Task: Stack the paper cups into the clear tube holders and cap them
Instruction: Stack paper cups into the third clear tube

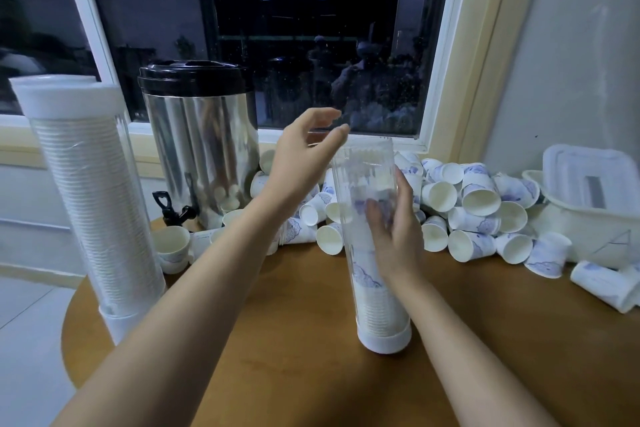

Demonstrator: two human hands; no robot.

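reaching forward, my left hand [301, 156] hovers by the open mouth of the clear tube [363, 170], fingers loosely spread, holding nothing; my right hand [398, 236] wraps its smooth plastic wall at mid-height; it stands upright on the round wooden table [294, 322], ribbed stacked cups [381, 312] filling its lower part; loose cups [478, 211] heap behind

A hand-drawn letter "A" marks the wall of the white tub [588, 236] at the bench's [277, 322] right edge; no other writing is legible.
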